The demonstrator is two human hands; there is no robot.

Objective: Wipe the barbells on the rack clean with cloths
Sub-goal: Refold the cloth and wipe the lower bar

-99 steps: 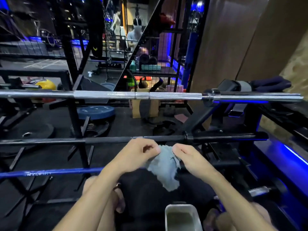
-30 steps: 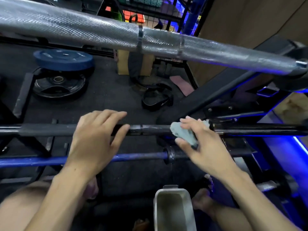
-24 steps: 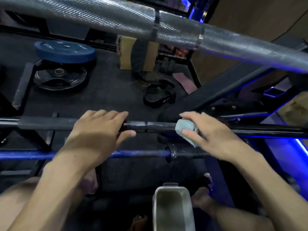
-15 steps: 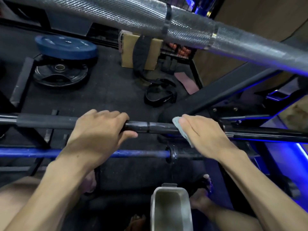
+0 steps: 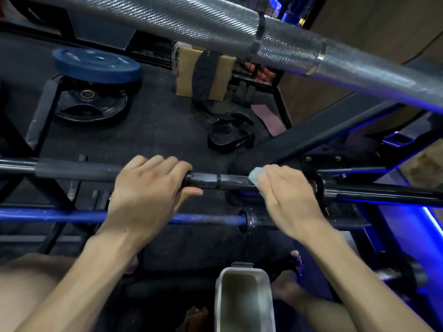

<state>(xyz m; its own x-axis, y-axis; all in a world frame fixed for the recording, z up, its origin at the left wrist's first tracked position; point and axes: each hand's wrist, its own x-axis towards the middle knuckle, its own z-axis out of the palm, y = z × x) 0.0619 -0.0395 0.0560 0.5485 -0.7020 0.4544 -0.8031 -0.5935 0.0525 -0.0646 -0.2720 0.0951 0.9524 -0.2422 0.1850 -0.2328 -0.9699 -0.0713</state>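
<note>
our left hand (image 5: 148, 192) grips the black barbell (image 5: 215, 182) on the rack | our right hand (image 5: 285, 200) presses the pale cloth (image 5: 255, 176) around it | silver barbell (image 5: 239, 29) above, blue barbell (image 5: 60, 215) below

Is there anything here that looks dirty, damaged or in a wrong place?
The blue barbell shows whitish, chalk-like smears along its shaft near the collar. A black belt lies loose on the floor behind the rack. Nothing looks broken or spilled.

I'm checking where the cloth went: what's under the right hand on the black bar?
A pale cloth peeks out past the right hand, pressed onto the black barbell. Most of the cloth is covered by the hand.
</note>
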